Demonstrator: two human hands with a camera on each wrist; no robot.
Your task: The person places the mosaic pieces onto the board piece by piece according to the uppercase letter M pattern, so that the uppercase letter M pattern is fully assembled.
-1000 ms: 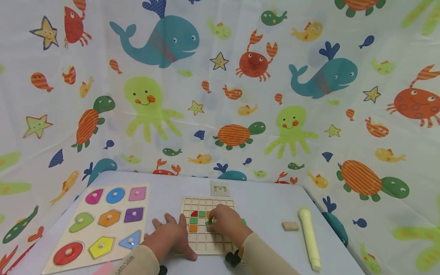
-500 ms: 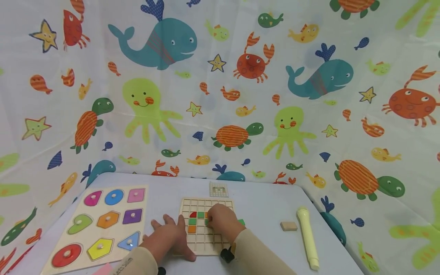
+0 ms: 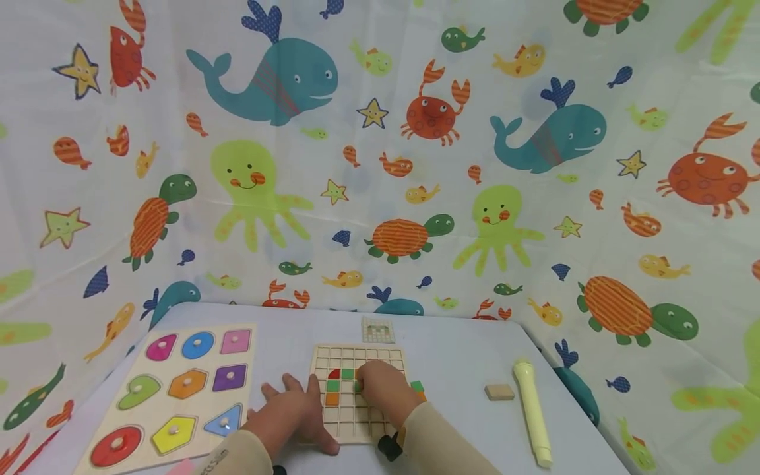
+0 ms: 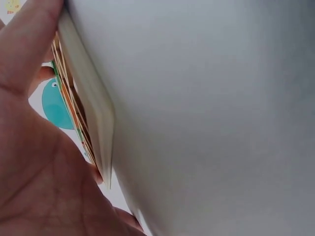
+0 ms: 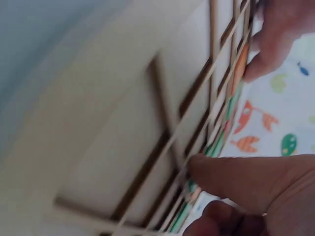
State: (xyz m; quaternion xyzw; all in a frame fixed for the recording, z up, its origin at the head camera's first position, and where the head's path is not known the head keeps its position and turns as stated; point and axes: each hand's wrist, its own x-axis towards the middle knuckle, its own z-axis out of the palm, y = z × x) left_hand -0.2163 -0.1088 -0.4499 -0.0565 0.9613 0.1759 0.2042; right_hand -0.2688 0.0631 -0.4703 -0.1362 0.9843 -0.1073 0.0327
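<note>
A wooden grid board (image 3: 354, 432) lies on the table, with red, green and orange tiles set in some of its cells. My left hand (image 3: 291, 415) rests at the board's left edge, fingers spread and thumb toward the near corner. In the left wrist view, its palm (image 4: 44, 172) is beside the board's edge (image 4: 93, 103). My right hand (image 3: 386, 389) is over the board's middle, its fingertips on a green square tile (image 3: 357, 386). The right wrist view shows the thumb (image 5: 231, 179) touching the grid; the other fingers are curled and partly hidden.
A small pattern card (image 3: 378, 330) lies behind the board. Green and orange pieces (image 3: 417, 386) peek out right of my right hand. At left is a knobbed shape puzzle (image 3: 196, 356). A wooden block (image 3: 499, 392) and a pale yellow stick (image 3: 532, 412) lie at right.
My right hand has brought the pinched green tile down to a grid cell, and its fingers are now lower over it. The left hand stays at the board's edge.
</note>
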